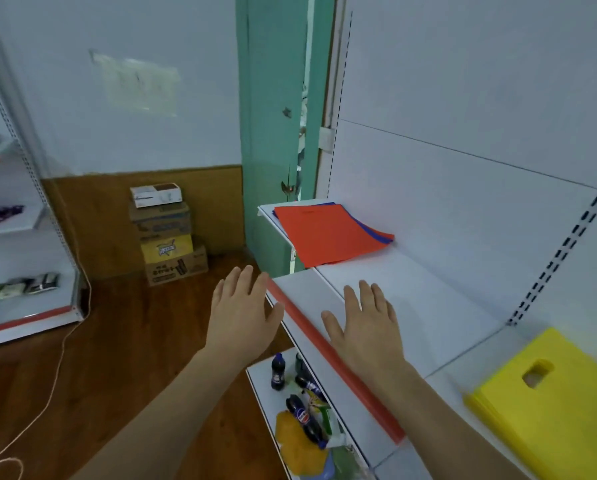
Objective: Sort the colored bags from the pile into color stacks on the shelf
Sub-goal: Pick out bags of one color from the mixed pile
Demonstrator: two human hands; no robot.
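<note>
A pile of flat bags [328, 233] lies at the far left end of the white shelf [425, 306], a red bag on top with blue edges showing beneath it. A stack of yellow bags [553, 407] with a cut-out handle sits at the shelf's near right. My left hand [243, 313] hovers with straight fingers just off the shelf's red front edge, holding nothing. My right hand [366, 323] is spread flat above the bare middle of the shelf, also holding nothing. Both hands are short of the red-topped pile.
A lower shelf [266, 386] under the red edge strip holds dark soda bottles and snack packets. Stacked cardboard boxes [167, 237] stand on the wooden floor by the wall. Another shelf unit [30, 313] is at the left, and a cord runs across the floor.
</note>
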